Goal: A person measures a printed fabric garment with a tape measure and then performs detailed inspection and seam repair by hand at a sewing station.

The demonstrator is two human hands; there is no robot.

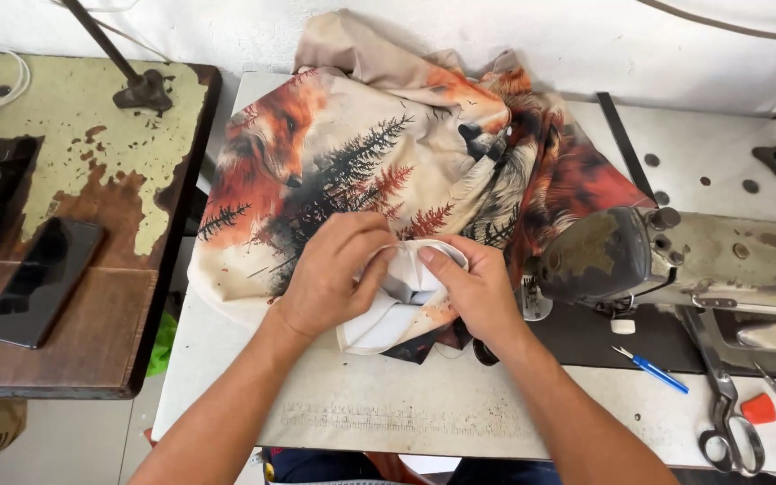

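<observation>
Pinching printed fabric (388, 162) fold: left hand (334, 274), right hand (469, 287), fingers closed.

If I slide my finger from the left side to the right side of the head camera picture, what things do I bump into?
Black phone on the worn wooden table → left hand → right hand, both pinching the fox-print fabric → sewing machine → blue pen → scissors.

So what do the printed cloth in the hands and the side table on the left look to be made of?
The printed cloth looks like a soft, matte woven or knit fabric: it folds and drapes limply, with a plain white underside where both hands pinch it. The side table seems to be dark wood under pale paint, which has flaked off in patches.
</observation>
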